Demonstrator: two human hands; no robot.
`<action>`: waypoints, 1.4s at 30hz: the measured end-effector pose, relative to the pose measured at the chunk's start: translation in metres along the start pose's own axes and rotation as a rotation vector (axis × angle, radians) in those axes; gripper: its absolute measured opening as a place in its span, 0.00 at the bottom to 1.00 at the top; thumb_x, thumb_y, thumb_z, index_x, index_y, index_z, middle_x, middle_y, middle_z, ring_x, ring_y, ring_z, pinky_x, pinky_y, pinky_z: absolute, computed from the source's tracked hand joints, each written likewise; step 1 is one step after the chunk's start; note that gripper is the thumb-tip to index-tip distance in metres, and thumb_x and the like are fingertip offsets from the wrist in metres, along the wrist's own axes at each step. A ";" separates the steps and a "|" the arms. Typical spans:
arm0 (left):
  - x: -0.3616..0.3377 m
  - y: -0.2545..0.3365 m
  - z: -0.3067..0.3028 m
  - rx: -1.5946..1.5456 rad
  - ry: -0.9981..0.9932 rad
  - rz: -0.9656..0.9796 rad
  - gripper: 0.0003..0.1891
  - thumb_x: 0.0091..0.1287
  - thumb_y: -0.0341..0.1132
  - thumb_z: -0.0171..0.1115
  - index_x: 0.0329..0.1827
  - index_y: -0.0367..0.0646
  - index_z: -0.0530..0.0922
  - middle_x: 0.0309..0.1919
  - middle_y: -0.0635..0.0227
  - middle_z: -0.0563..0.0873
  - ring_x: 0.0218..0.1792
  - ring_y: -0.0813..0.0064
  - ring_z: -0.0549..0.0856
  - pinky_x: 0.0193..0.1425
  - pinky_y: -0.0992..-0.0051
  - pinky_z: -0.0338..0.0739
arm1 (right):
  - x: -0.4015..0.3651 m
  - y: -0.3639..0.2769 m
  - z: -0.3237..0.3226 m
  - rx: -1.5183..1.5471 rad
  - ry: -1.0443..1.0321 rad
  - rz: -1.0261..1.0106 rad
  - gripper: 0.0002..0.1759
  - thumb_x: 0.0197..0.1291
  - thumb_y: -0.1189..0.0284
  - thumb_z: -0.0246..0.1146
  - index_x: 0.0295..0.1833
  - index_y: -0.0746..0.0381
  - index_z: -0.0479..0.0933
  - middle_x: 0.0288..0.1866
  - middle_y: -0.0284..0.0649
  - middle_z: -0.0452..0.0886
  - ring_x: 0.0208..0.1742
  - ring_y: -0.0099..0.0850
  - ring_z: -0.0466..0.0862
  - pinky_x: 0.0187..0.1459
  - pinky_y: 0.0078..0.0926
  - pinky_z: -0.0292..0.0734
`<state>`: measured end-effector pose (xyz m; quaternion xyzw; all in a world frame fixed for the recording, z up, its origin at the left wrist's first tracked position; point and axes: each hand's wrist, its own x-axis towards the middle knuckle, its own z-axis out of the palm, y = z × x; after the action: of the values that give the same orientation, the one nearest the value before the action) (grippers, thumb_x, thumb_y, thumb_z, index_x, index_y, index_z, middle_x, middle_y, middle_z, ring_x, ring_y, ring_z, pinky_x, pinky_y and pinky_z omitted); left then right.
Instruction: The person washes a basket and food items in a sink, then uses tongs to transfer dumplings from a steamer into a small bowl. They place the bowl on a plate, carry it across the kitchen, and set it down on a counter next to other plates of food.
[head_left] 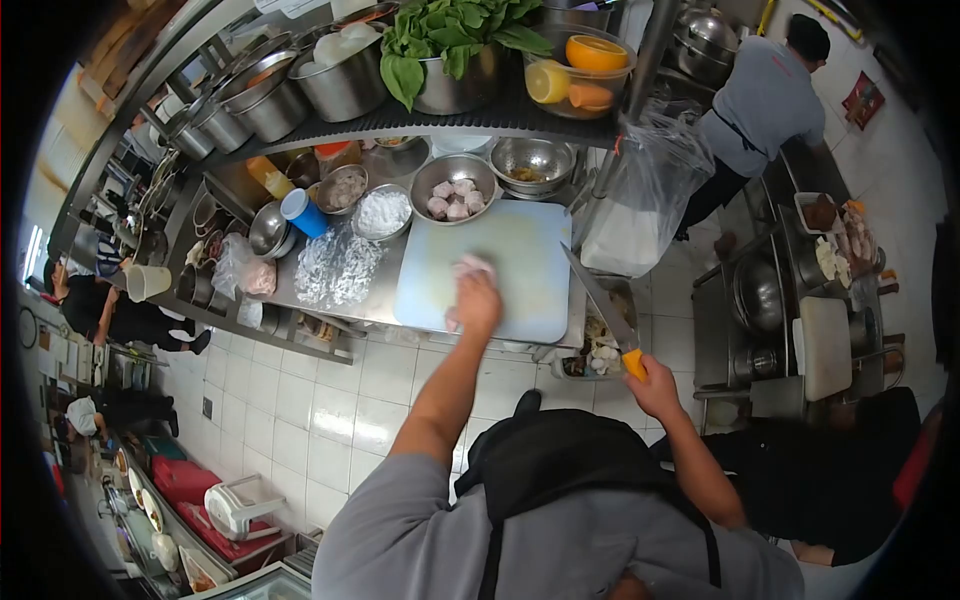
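On the pale cutting board [545,255] my left hand [478,302] is closed over a pink piece of raw meat [472,264], most of it hidden under the fingers and slightly blurred. My right hand [655,388] grips the yellow handle of a large knife [603,300]. Its blade points up and away from me, to the right of the board and apart from the meat. Just past the board's far edge, a metal bowl [487,172] holds several chunks of meat. Left of it is a bowl of white powder [383,212].
White powder [340,268] coats the counter beside a blue-lidded container [302,212]. Overhead, a shelf [400,128] carries pots, leafy greens [460,30] and a tub of cut citrus [580,75]. A plastic bag [640,200] hangs at right. A co-worker [760,100] stands farther off.
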<state>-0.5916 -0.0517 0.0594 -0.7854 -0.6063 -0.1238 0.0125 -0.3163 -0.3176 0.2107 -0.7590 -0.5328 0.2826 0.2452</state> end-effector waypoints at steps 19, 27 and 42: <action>-0.020 -0.128 -0.138 -1.345 0.055 -0.299 0.25 0.55 0.25 0.54 0.59 0.33 0.76 0.48 0.60 0.84 0.47 0.70 0.83 0.51 0.72 0.79 | 0.141 -0.052 0.139 -0.086 -0.017 -0.007 0.20 0.57 0.68 0.60 0.51 0.71 0.69 0.53 0.59 0.76 0.53 0.54 0.79 0.53 0.49 0.76; 0.026 -0.158 -0.060 -0.177 0.034 -0.243 0.31 0.60 0.50 0.61 0.65 0.44 0.74 0.59 0.47 0.77 0.61 0.46 0.74 0.63 0.53 0.70 | 0.146 -0.087 0.117 -0.337 -0.076 -0.055 0.22 0.62 0.61 0.59 0.52 0.68 0.70 0.51 0.53 0.74 0.53 0.49 0.78 0.49 0.47 0.79; -0.031 0.245 -0.126 -0.985 -0.387 0.686 0.12 0.59 0.29 0.67 0.46 0.39 0.81 0.35 0.59 0.85 0.35 0.65 0.86 0.41 0.70 0.80 | -0.095 0.367 0.008 -0.043 0.222 0.735 0.15 0.51 0.70 0.62 0.46 0.62 0.80 0.46 0.52 0.83 0.51 0.50 0.82 0.54 0.42 0.77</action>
<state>-0.3876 -0.1672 0.2075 -0.8571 -0.1829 -0.2331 -0.4215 -0.1016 -0.5217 -0.0260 -0.9304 -0.2012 0.2566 0.1675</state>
